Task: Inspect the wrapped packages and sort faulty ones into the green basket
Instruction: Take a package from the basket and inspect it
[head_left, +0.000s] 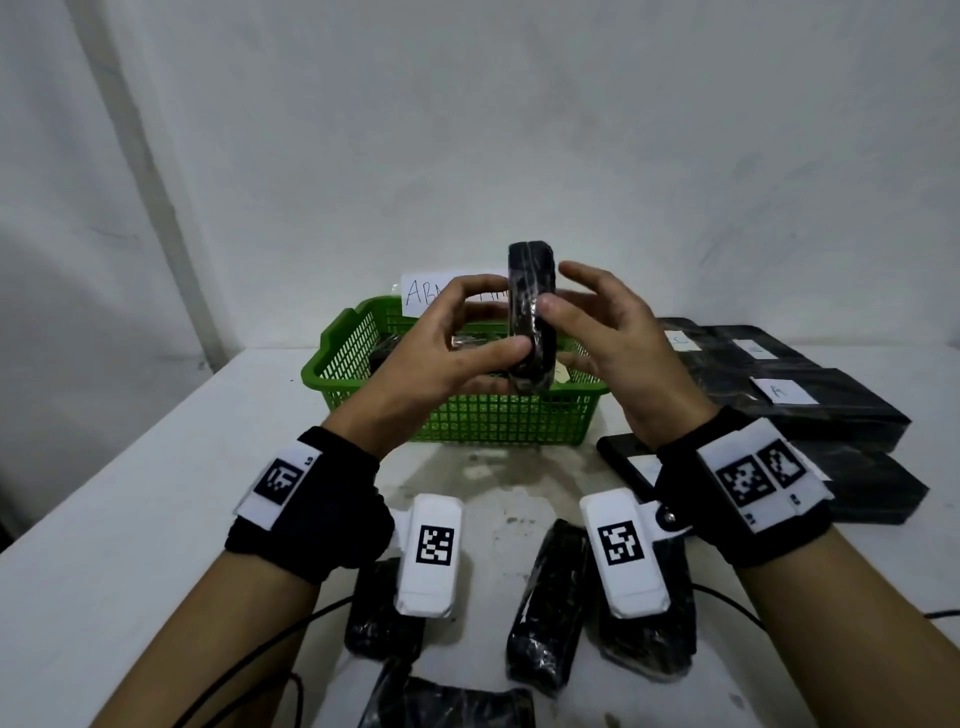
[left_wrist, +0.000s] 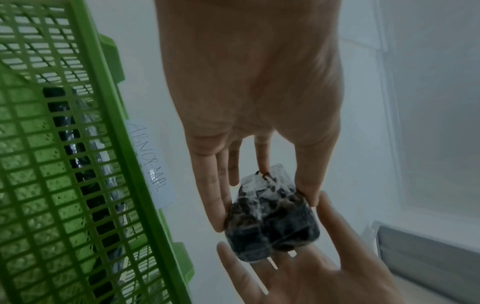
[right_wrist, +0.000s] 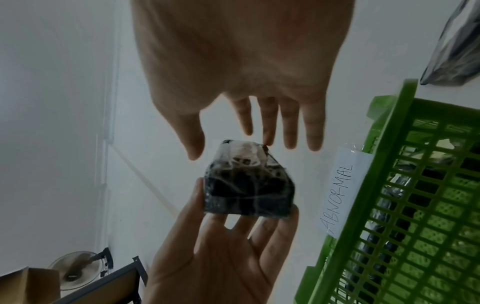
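Both hands are raised above the table with a black plastic-wrapped package (head_left: 531, 317) stood on edge between them, just over the green basket (head_left: 467, 415), so its narrow side and the film seam face the person's eyes, which looks to me like the inspecting step rather than the sorting. The left hand (head_left: 441, 353) does the holding: thumb on the near edge, fingers curled around behind. The right hand (head_left: 608, 332) is mostly spread; in the right wrist view its fingers are straight, with perhaps one fingertip touching the crumpled clear film at the package's end, probably probing the wrap. A paper label reading ABNORMAL (right_wrist: 340, 193) is fixed at the basket's rim, and dark wrapped items already lie inside. More wrapped packages (head_left: 550, 608) wait on the table (head_left: 130, 493) near the wrists; flat black labelled packets (head_left: 810, 389) are stacked to the right.
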